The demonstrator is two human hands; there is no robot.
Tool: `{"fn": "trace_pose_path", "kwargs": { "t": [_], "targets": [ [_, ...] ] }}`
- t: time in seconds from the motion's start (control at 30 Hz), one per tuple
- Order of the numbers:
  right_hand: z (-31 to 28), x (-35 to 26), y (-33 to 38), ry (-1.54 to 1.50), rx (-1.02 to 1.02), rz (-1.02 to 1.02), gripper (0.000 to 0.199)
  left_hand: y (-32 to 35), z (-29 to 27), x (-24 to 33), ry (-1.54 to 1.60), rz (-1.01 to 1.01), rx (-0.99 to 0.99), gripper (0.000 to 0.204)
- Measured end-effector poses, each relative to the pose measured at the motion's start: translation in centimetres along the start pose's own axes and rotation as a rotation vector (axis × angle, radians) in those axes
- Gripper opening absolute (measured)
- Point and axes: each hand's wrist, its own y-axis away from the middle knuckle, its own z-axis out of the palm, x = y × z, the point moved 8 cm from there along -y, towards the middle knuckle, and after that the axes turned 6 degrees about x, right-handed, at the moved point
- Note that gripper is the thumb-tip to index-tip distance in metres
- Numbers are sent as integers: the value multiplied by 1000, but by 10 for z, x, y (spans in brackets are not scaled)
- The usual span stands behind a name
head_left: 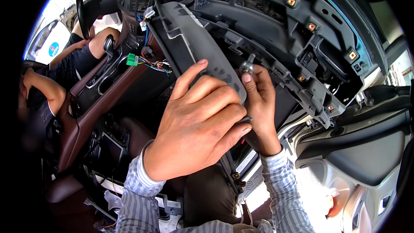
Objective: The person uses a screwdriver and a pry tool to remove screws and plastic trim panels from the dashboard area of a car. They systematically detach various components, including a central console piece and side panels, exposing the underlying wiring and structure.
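My right hand (261, 97) pinches a shiny metal tool piece (247, 66) between thumb and fingers. It has a round head and a short stem pointing up, like a ratchet or socket head. In front of the dashboard, my left hand (200, 123) is closed, its index finger partly extended. A dark end of some object (246, 120) shows by its thumb; the rest is hidden by the hand. Behind both hands lies a long dark grey panel (185, 28) with smudges, slanting across the opened dashboard (246, 19).
A green connector (132, 59) with coloured wires hangs left of the panel, near the console (118, 71). Another person (49, 88) sits at the far left by the steering wheel (80, 11). The door (358, 155) stands at the right. Loose parts lie at lower left.
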Motion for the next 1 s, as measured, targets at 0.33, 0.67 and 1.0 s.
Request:
{"fn": "trace_pose_path", "kwargs": {
  "t": [0.33,0.67,1.0],
  "targets": [
    [21,21,-1,-124,92,75,17,9,0,-7,113,30,117,20],
    [16,-50,0,1187,74,-278,19,7,-4,-8,120,46,116,21],
    [0,20,-6,-1,37,23,13,1,0,0,34,70,29,24]
  ]
}}
